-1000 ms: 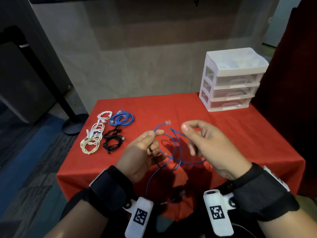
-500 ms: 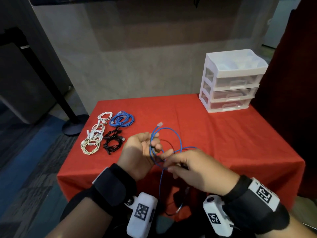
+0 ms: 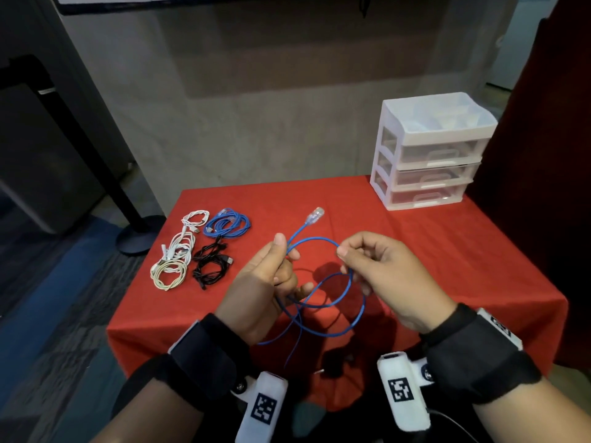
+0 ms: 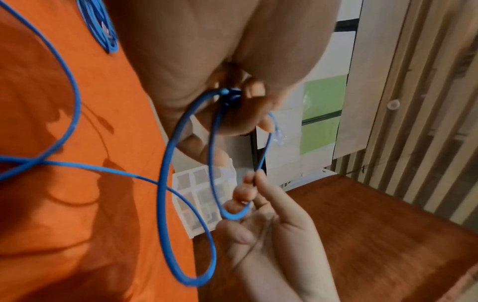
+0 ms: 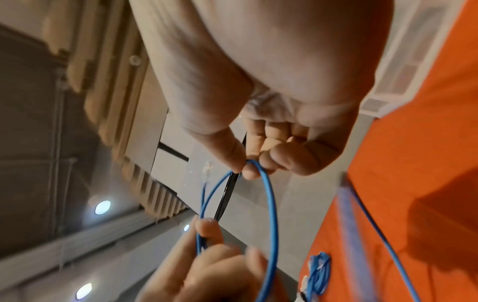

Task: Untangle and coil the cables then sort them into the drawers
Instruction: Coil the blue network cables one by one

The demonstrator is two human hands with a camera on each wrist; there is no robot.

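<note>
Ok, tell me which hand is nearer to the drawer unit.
Right. The right hand is mid-table, on the drawer unit's side, pinching the blue cable. The left hand grips the cable farther away, toward the coiled cables.

Blue cable (image 3: 348, 282); red tablecloth (image 3: 447, 251)

Left hand (image 3: 262, 282) raised, fingers curled (pinching), right hand (image 3: 380, 276) opposite, likewise pinching
</note>
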